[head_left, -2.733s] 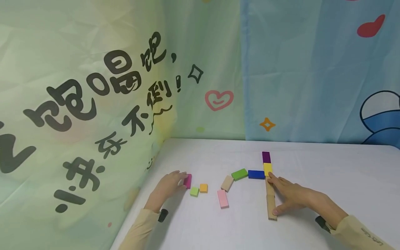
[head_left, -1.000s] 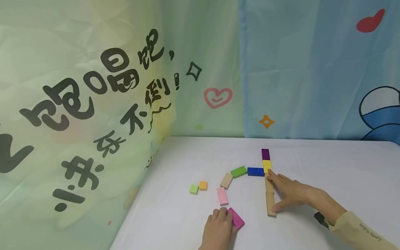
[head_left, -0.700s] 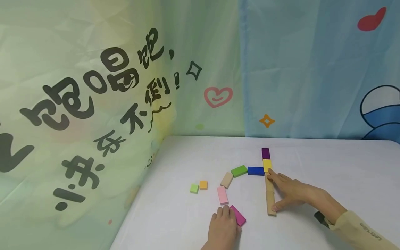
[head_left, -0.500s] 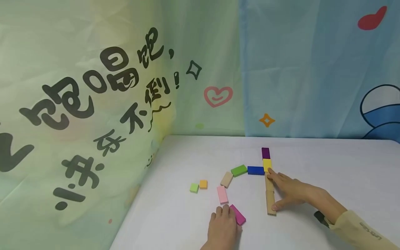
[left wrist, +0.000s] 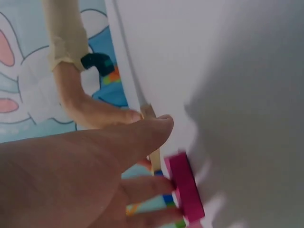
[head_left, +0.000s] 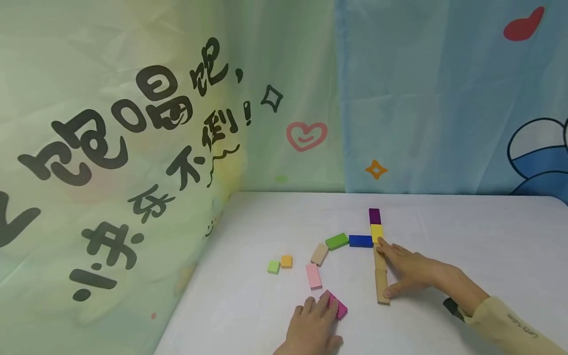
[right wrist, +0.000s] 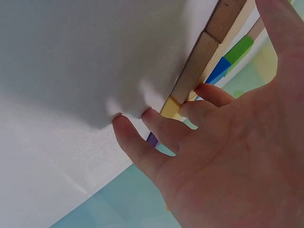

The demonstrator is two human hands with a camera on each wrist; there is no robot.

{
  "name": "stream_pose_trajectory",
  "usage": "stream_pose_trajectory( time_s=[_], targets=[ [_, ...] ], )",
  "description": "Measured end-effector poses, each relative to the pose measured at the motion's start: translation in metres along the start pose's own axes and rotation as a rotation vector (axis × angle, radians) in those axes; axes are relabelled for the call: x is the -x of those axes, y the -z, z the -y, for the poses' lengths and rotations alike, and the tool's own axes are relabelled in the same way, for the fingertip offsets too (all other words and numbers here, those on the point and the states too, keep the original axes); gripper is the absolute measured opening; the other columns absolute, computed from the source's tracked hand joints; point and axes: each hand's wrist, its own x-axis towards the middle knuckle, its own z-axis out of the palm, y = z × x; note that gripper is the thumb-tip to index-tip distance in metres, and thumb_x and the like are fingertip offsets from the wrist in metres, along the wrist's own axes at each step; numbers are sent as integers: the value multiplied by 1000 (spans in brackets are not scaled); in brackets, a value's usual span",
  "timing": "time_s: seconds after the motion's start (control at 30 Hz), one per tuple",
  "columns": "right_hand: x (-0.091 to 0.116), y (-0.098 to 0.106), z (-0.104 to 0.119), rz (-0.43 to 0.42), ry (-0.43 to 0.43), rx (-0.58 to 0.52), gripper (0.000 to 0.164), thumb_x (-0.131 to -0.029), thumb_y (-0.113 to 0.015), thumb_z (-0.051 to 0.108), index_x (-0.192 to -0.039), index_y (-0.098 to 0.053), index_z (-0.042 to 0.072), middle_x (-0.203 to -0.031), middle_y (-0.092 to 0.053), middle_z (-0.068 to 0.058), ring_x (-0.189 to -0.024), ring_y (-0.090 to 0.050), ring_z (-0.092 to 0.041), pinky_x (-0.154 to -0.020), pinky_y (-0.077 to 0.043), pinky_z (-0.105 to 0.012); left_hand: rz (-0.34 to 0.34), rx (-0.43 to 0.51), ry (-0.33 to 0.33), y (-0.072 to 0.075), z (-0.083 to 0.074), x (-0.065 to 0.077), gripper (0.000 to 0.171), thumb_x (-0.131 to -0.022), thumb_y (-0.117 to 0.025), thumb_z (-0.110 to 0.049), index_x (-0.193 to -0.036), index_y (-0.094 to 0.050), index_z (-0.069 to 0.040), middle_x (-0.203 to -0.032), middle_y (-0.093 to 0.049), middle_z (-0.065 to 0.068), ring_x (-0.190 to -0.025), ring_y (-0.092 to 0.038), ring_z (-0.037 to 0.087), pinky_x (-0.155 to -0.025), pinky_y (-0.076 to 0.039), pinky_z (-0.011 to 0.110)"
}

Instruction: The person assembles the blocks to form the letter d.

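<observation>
My left hand [head_left: 310,328] touches a magenta block [head_left: 341,309] with its fingertips; the block lies slanted on the table. In the left wrist view the thumb stands apart from the magenta block [left wrist: 186,187], while the fingers reach its side. My right hand [head_left: 410,268] rests along a straight column of blocks, index fingertip near the yellow block [head_left: 376,230] and thumb at the lower wooden block [head_left: 382,288]. A purple block [head_left: 374,215] tops this column. From it a blue block [head_left: 360,241], green block [head_left: 337,241], beige block [head_left: 319,254] and pink block [head_left: 313,276] curve leftward and nearer.
A light green cube [head_left: 273,267] and an orange cube [head_left: 286,262] sit left of the curve on the white table [head_left: 239,315]. Printed cloth hangs behind [head_left: 421,98] and along the left side.
My left hand has brought the magenta block from the far left to just below the pink block, and its thumb has since come off it. The right hand stays on the column.
</observation>
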Motion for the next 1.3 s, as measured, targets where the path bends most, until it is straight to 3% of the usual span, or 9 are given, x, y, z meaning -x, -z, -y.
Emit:
stream_pose_trajectory(
  time_s=[0.23,0.53,0.93,1.3],
  targets=[
    [0,2,3,-3,8,13,127,-69,-84,61,-157,-17,-1,-163,-14,-32,-144,-21,-58,-104,-25,-81,19,-17,91,-1,-17,-4,84,-84,-56,-77,-151,-42,-29,-156,-42,-3,-132,-48,17,-102,-51,36],
    [1,3,3,-6,-5,9,130,-68,-84,60,-157,-12,-1,-161,-18,-33,-144,-22,-58,-105,-26,-80,11,-21,166,2,-30,-10,84,-84,-55,-78,-148,-47,-25,-152,-48,0,-133,-49,18,-104,-50,36],
    [0,2,1,-3,-9,3,131,-68,-85,59,-157,-11,-2,-161,-19,-34,-143,-22,-59,-105,-26,-80,22,-52,203,4,-33,-16,82,-86,-50,-79,-148,-49,-26,-150,-50,0,-136,-47,17,-105,-49,34],
    [-2,-1,-2,-4,-15,-15,133,-67,-84,62,-158,-11,0,-160,-21,-35,-143,-22,-59,-105,-28,-79,31,2,234,6,-31,-21,80,-85,-54,-77,-147,-50,-26,-149,-51,1,-138,-46,19,-106,-49,36]
  ],
)
